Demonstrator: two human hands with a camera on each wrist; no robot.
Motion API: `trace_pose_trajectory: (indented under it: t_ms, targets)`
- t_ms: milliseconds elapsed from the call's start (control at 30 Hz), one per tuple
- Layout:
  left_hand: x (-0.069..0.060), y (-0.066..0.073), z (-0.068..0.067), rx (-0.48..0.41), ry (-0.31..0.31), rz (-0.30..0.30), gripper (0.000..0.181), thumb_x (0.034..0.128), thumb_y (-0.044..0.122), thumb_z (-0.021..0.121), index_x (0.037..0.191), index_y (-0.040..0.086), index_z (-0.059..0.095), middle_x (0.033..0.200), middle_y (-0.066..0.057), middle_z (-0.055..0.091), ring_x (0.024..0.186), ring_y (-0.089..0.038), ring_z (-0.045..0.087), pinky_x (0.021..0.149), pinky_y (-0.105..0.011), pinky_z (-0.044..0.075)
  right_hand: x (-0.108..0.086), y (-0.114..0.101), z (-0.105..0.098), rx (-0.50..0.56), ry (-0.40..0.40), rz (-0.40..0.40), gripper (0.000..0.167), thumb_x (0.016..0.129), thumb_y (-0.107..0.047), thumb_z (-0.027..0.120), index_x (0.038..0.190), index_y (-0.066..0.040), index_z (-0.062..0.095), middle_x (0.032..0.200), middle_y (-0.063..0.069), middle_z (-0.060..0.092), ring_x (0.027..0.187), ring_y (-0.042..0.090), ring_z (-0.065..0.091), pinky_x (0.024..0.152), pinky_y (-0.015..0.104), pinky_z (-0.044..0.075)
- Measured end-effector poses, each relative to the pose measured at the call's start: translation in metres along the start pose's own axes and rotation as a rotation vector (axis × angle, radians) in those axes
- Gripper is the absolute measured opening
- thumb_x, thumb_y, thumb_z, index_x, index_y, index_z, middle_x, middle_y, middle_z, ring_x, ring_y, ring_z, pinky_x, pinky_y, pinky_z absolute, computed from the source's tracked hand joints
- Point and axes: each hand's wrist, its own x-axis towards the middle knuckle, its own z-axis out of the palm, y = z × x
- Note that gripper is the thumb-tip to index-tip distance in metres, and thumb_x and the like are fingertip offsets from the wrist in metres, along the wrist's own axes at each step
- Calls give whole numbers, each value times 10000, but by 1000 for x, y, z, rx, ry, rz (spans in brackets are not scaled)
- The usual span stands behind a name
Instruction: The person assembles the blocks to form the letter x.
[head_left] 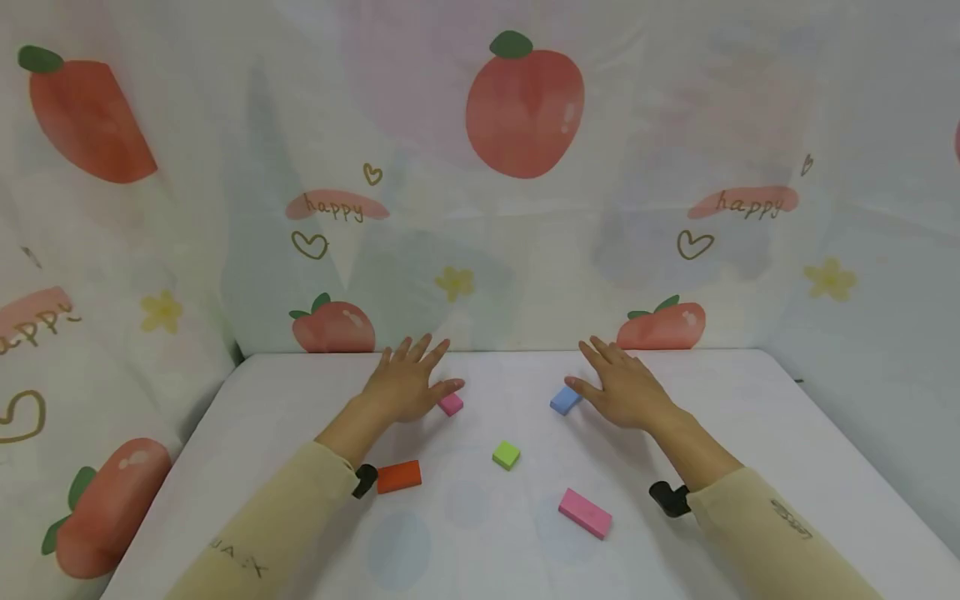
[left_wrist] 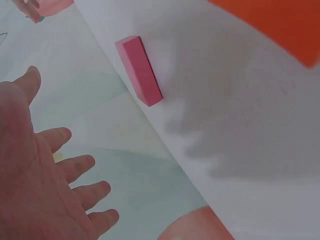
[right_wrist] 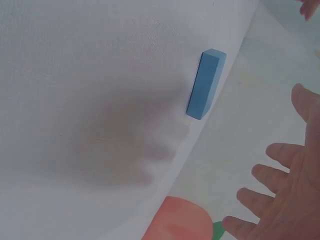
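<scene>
My left hand [head_left: 403,387] hovers over the far left part of the table with its fingers spread, holding nothing. Just past its thumb lies a pink block [head_left: 452,404], partly hidden in the head view; the left wrist view shows the whole pink bar [left_wrist: 139,71] apart from the palm. My right hand [head_left: 626,390] is likewise raised with fingers spread. Nearest to it is a blue block [head_left: 564,401], which the thumb partly covers in the head view. Seen from the right wrist, the blue bar [right_wrist: 206,84] lies clear of the fingers.
An orange-red block [head_left: 400,477] lies near the left wrist. A small green block [head_left: 506,455] is mid-table, with another pink block [head_left: 585,513] nearer the front right. Behind the white table [head_left: 480,550] hangs a fruit-printed cloth [head_left: 555,258].
</scene>
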Motion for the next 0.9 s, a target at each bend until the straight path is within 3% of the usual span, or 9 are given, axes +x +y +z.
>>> trace_pose_trajectory:
  t_ms: [300, 900]
  targets:
    - [-6, 7, -1, -93, 17, 9, 814, 1016, 679, 442, 1668, 257, 199, 1735, -103, 197, 1597, -416, 178, 1271, -612, 146, -7, -2, -4, 22, 17, -37, 785, 1045, -512, 536, 1617, -30, 299, 1672, 261, 268, 1534, 514, 247, 1227, 666, 194]
    - [-16, 21, 3, -152, 40, 53, 784, 1011, 652, 498, 1653, 268, 263, 1703, -81, 300, 1573, -350, 286, 1266, -542, 241, -18, -5, -10, 50, 9, -50, 779, 1035, -504, 565, 1612, -40, 321, 1675, 243, 279, 1526, 506, 271, 1204, 678, 242]
